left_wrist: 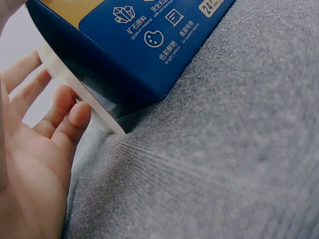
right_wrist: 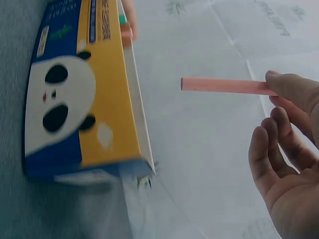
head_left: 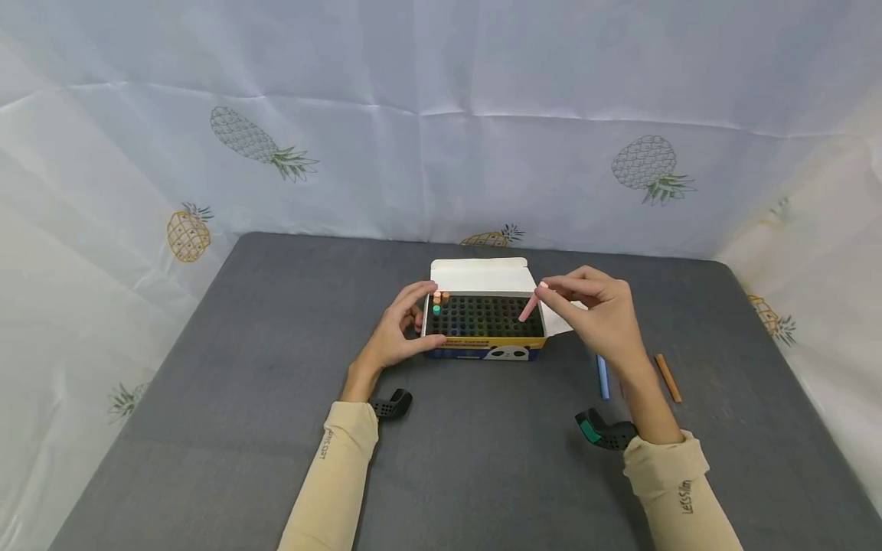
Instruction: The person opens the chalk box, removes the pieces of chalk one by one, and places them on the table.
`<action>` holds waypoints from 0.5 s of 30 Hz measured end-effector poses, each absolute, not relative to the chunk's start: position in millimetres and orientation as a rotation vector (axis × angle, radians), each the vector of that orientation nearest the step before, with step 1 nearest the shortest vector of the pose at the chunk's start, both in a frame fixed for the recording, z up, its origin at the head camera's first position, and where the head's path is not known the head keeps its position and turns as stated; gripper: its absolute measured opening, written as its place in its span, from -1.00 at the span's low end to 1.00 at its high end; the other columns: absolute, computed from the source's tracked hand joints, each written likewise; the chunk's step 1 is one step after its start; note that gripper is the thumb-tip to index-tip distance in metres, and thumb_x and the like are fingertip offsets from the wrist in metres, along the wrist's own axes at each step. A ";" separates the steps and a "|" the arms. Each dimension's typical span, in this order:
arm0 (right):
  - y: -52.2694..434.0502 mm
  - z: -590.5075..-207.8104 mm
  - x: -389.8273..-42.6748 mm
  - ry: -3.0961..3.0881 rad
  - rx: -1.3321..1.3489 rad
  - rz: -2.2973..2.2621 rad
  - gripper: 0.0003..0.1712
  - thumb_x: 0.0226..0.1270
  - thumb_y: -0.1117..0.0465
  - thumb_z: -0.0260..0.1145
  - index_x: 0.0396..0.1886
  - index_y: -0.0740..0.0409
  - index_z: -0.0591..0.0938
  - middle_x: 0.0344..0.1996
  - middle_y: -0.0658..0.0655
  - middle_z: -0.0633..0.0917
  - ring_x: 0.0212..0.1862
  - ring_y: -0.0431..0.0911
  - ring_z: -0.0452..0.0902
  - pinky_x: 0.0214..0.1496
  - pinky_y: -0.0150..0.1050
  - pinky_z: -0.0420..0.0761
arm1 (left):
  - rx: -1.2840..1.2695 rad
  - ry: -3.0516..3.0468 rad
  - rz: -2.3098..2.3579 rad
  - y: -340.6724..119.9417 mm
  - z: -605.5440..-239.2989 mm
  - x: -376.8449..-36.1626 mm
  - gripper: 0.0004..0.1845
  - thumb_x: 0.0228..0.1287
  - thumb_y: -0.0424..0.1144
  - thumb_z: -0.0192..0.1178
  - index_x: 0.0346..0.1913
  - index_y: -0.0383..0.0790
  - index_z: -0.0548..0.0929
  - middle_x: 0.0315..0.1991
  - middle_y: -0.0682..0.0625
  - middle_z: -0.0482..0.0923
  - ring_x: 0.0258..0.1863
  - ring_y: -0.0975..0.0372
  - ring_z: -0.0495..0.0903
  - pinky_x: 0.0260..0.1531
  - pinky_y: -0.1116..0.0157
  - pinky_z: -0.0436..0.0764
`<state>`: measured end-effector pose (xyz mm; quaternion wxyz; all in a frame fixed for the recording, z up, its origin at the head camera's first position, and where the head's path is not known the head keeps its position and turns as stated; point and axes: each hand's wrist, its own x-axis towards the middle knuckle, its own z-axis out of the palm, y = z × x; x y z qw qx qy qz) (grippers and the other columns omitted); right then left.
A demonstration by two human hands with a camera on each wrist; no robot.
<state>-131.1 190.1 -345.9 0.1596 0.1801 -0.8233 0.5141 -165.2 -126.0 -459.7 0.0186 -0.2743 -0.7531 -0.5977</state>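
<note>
A chalk box (head_left: 482,348), blue and yellow with a panda face, stands with its lid folded back and a black tray full of holes (head_left: 485,317) inside. Several chalk sticks (head_left: 437,309) in teal, orange and pink stand in the tray's left end. My left hand (head_left: 394,334) grips the box's left end, thumb along the front edge and fingers at the back corner. Between thumb and forefinger my right hand (head_left: 596,310) pinches a pink chalk stick (right_wrist: 224,85). It slants over the right part of the tray, its lower end close above the holes in the head view.
Right of the box, a blue chalk stick (head_left: 602,376) and an orange-brown chalk stick (head_left: 668,378) lie on the grey table (head_left: 482,459). A white side flap (head_left: 558,320) sticks out from the box's right end. A pineapple-print curtain (head_left: 427,168) hangs behind the table.
</note>
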 end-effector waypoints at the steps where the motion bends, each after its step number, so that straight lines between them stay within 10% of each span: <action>1: 194.2 -345.8 -129.8 -2.351 0.506 1.466 -0.79 0.27 0.45 0.44 -0.10 0.33 0.81 -0.38 -0.20 0.61 -0.25 -0.30 0.58 -0.12 -0.54 0.59 | -0.850 -2.333 -1.860 -126.4 -461.9 -166.1 -0.13 0.11 -0.52 0.43 0.51 -0.43 0.29 0.54 -0.33 0.14 -0.36 -0.16 0.31 -0.28 0.11 0.40; 15: 259.0 -346.3 -103.1 -2.340 0.378 1.362 -0.81 0.20 0.52 0.45 -0.17 0.43 0.80 -0.38 -0.25 0.69 -0.30 -0.30 0.53 -0.20 -0.62 0.55 | -0.853 -2.324 -1.885 -128.4 -464.5 -167.8 -0.15 0.22 -0.19 0.48 0.54 -0.20 0.33 0.55 -0.17 0.16 -0.35 0.03 0.34 -0.26 0.28 0.42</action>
